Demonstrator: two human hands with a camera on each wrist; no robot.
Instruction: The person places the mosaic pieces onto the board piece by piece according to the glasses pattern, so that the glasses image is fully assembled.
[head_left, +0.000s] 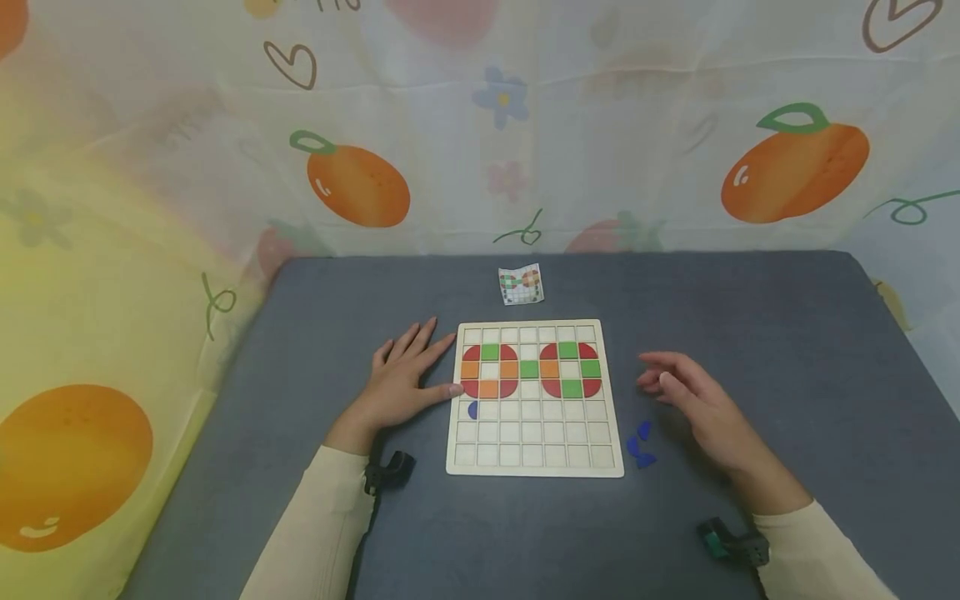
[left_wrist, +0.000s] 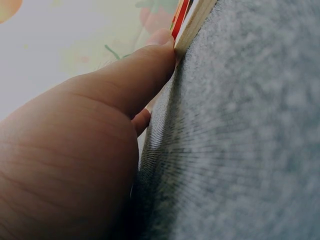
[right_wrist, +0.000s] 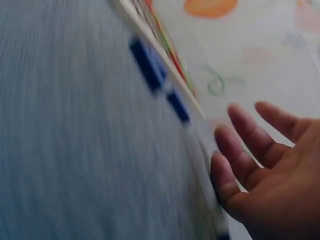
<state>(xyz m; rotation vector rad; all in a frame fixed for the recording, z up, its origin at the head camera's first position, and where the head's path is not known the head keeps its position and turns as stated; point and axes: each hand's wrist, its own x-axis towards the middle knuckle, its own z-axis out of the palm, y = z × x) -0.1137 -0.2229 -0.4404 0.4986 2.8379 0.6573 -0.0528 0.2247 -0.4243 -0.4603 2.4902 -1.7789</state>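
Observation:
A white wooden grid board [head_left: 531, 476] lies flat on the table, with red, green and orange pieces forming two rings joined by a green square [head_left: 529, 369]. Below the left ring, one blue rounded piece [head_left: 473, 410] sits in a cell. My left hand [head_left: 405, 379] rests beside the board with fingers spread, its thumb touching the left edge. To the right, my right hand [head_left: 693, 408] hovers with relaxed fingers and holds nothing. Nearest it are loose blue pieces [head_left: 645, 460], close to the board's right edge; the right wrist view shows them blurred.
A small printed card [head_left: 521, 285] with a coloured grid pattern lies behind the board. Dark grey cloth [head_left: 750, 317] covers the table. A curtain [head_left: 442, 150] printed with fruit hangs along the far edge.

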